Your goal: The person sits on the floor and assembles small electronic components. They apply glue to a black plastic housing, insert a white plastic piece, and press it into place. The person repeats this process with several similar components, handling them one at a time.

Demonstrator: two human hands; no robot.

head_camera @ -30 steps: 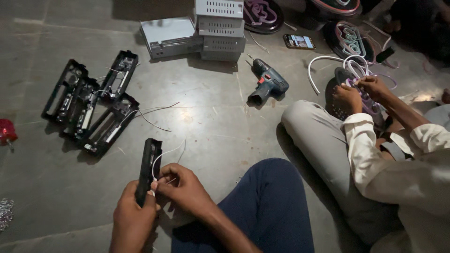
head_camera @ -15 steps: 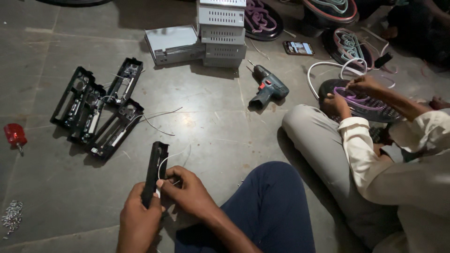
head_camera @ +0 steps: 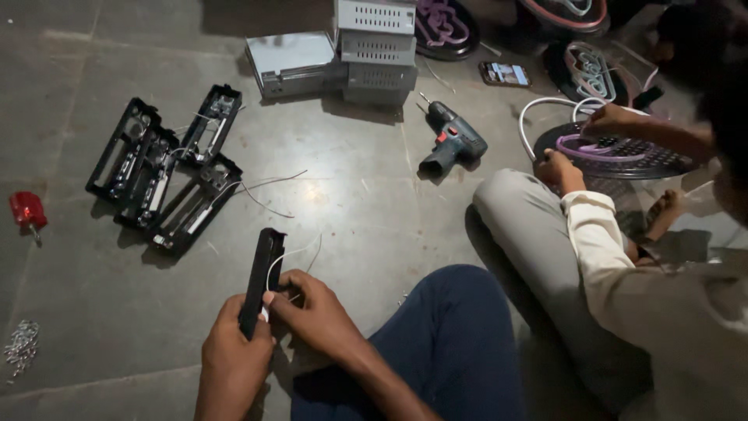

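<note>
My left hand (head_camera: 232,355) grips the lower end of a long black plastic housing (head_camera: 263,274) held upright over the floor. My right hand (head_camera: 312,312) pinches a thin white wire (head_camera: 290,253) that loops out of the housing's side. My knee in blue trousers (head_camera: 452,327) lies just right of my hands.
Several black housings (head_camera: 160,171) lie in a heap at the left with loose wires. A red screwdriver (head_camera: 27,210) and a pile of screws (head_camera: 21,345) sit at the far left. Grey metal boxes (head_camera: 374,51), a cordless drill (head_camera: 452,144) and a phone (head_camera: 505,74) lie farther off. A seated person (head_camera: 615,257) handles a round black panel (head_camera: 623,152) with purple tubing.
The view has shifted slightly, so the floor items sit lower and to the right. My hands still hold the housing and wire. The other person's hands have moved on the round panel.
</note>
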